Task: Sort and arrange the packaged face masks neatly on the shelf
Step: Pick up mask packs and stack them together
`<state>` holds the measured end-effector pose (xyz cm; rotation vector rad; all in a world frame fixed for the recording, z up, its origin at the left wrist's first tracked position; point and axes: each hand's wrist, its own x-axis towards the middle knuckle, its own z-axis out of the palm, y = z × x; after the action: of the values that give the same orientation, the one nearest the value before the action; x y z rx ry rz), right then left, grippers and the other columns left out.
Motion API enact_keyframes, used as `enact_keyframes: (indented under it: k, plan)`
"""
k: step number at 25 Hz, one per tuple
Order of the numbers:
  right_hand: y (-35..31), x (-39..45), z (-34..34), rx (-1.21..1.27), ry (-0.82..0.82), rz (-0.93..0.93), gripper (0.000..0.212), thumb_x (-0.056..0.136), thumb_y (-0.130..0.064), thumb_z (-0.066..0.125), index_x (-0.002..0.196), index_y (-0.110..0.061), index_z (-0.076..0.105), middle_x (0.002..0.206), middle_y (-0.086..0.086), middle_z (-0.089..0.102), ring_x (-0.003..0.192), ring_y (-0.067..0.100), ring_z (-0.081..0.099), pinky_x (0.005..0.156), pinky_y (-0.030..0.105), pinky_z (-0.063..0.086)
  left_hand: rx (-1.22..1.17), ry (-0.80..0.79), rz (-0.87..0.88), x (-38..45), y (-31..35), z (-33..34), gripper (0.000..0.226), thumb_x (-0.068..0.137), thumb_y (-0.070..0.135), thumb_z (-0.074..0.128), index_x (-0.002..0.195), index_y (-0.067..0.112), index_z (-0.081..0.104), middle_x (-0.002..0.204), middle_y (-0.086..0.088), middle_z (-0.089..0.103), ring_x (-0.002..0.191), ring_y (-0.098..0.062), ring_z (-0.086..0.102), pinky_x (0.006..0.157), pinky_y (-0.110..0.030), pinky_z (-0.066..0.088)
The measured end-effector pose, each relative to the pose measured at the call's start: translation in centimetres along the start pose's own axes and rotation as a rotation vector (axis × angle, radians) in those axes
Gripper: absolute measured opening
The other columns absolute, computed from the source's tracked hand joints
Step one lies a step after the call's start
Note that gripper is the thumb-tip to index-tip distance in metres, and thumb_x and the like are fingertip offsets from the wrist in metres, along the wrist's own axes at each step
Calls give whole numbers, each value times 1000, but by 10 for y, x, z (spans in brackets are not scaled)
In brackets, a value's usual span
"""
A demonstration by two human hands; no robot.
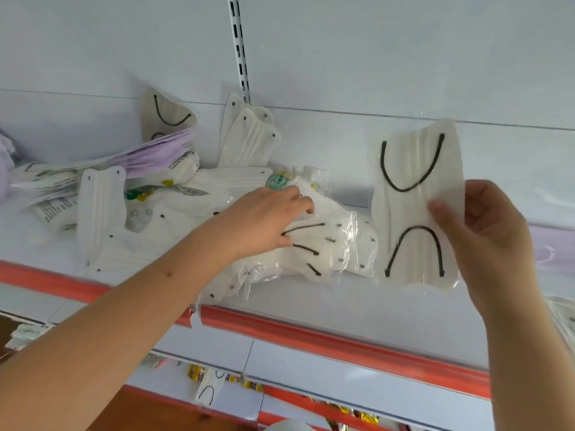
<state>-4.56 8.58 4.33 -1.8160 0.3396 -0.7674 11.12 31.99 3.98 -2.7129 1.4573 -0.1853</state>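
Packaged face mask (413, 209) with black ear loops: pinched upright by right hand (485, 231) | left hand (264, 219) grasps heaped packets (311, 244) at orange shelf edge (342, 334) | print unreadable

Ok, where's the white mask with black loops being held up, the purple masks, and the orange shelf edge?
White packaged mask with black ear loops (413, 209), head view, middle pleats.
Purple mask stack (155, 154), head view, top layer.
Orange shelf edge strip (342, 340), head view, front face.
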Motion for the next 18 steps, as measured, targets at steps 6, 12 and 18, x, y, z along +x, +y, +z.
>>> enact_keyframes:
  k: [6,12,18]
  plan:
    - [0,3,23,496,-26,74,14,95,-8,61,89,-21,61,78,-8,65,75,9,60,73,23,50,-264,135,-171,-10,-16,-14,29,86,38,76,96,12,67,104,2,55,78,-7,56,69,-21,42]
    - [-3,-10,101,538,-175,186,14,93,-28,66,100,-16,64,106,5,72,101,21,67,90,40,52,-987,438,-578,-26,-9,-25,59,88,48,72,60,7,39,52,-3,28,48,-10,27,48,-22,24]
    - [-27,-9,151,216,-102,104,23,85,-32,74,83,-19,55,70,-10,54,61,3,46,62,18,40,-1441,278,-574,-51,2,-9,47,93,67,52,125,34,60,110,6,72,103,-1,70,101,-27,50]
